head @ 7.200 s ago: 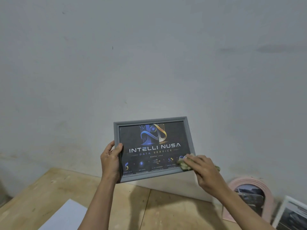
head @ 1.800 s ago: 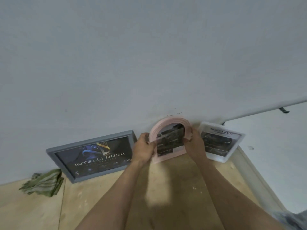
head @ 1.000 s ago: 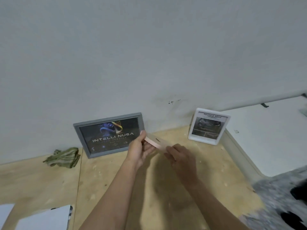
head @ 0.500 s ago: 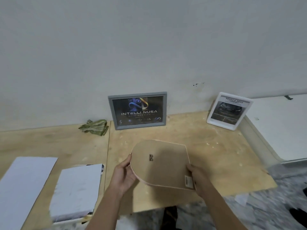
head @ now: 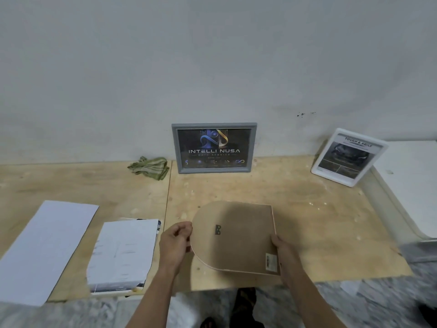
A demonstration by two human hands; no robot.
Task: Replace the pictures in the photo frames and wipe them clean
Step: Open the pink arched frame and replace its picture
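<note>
On grey frame (head: 214, 148): "INTELLI NUSA"

A pale plywood worktop (head: 307, 209) runs along the wall. Beyond the left hand (head: 175, 245), a grey frame (head: 214, 147) stands against the wall with a green cloth (head: 150, 167) crumpled just left of it; outward of that hand lie a stack of prints (head: 123, 254) and a white sheet (head: 42, 249). Far beyond the right hand (head: 282, 253), a white frame (head: 349, 157) leans at the worktop's back corner.

Readable txt: 2 frames
Grey frame (head: 214, 147), centre: "INTELLI NUSA"; white frame (head: 349, 157), right: "TOUGH & AGILE"; rest too small
</note>
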